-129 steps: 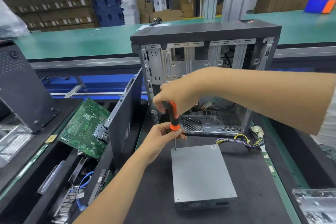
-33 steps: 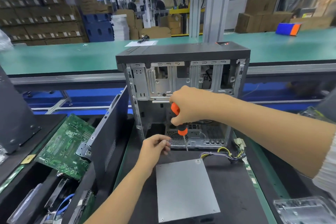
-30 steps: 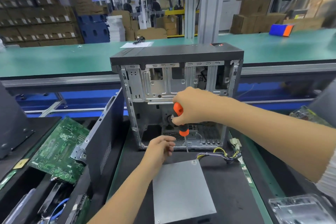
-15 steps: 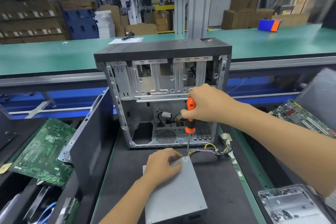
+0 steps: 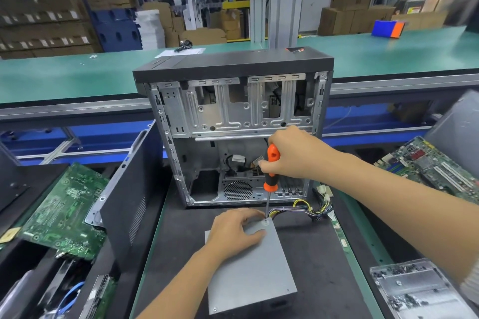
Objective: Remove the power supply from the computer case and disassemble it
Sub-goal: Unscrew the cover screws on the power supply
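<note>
Black mat [image 5: 311,254] before green benches [image 5: 77,77]; left hand [image 5: 233,233] flat on power supply [image 5: 254,274]; right hand [image 5: 293,155] grips screwdriver [image 5: 270,171].

Single head-worn view, wide-angle, looking forward and down from above the bench. Close in: both forearms enter from the bottom edge, left hand [image 5: 234,233] low centre, right hand [image 5: 293,154] just above it. Open case [image 5: 233,122] faces the camera at mid-frame, near. Green conveyor [image 5: 77,75] and warehouse shelving fill the far top. Edges bend from lens distortion.
</note>
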### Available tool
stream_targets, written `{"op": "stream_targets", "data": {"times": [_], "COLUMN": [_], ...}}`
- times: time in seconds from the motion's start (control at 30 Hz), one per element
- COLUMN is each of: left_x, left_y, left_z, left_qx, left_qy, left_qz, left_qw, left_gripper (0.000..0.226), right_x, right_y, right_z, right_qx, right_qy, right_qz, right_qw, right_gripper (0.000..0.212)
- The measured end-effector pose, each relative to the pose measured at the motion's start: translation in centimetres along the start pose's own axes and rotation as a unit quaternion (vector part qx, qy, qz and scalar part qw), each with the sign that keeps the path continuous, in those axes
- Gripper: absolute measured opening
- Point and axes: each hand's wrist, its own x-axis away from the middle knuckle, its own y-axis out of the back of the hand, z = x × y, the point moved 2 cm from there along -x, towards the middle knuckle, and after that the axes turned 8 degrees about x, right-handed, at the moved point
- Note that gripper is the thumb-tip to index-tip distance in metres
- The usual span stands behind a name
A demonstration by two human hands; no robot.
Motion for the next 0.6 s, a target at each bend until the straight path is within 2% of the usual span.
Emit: {"op": "stream_targets", "data": {"times": [0.6], "left_x": [-0.10], "left_y": [-0.15], "left_z": [0.21], "left_qx": [-0.016], "left_qy": [-0.009], "left_qz": [0.006], "left_qw": [1.000], "left_gripper": [0.037], "right_x": [0.24], "right_y": [-0.12], "right_z": [0.06], "right_qx": [-0.016], "right_qy": [0.004], "right_qz": [0.009], "right_qw": [1.000], "right_gripper": [0.045]}}
